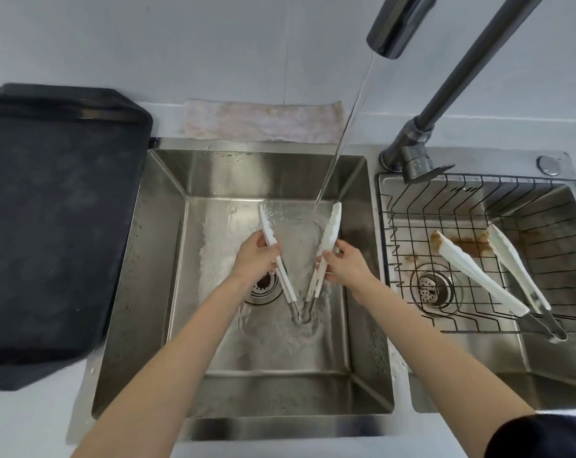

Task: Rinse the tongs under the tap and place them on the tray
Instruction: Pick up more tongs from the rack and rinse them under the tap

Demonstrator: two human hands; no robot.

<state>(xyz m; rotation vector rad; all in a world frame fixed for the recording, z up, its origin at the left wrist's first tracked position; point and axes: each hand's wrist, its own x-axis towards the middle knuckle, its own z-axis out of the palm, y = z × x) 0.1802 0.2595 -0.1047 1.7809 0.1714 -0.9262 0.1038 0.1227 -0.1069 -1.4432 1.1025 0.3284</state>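
White tongs with a metal hinge are spread in a V over the left sink basin. My left hand grips the left arm of the tongs and my right hand grips the right arm. Water falls from the dark tap spout and lands between the two white tips, close to the right one. A black tray lies on the counter left of the sink with nothing on it.
A second pair of white tongs, its tips smeared brown, rests on a wire rack in the right basin. A drain sits under my left wrist. A pinkish cloth lies behind the sink. The tap base stands between the basins.
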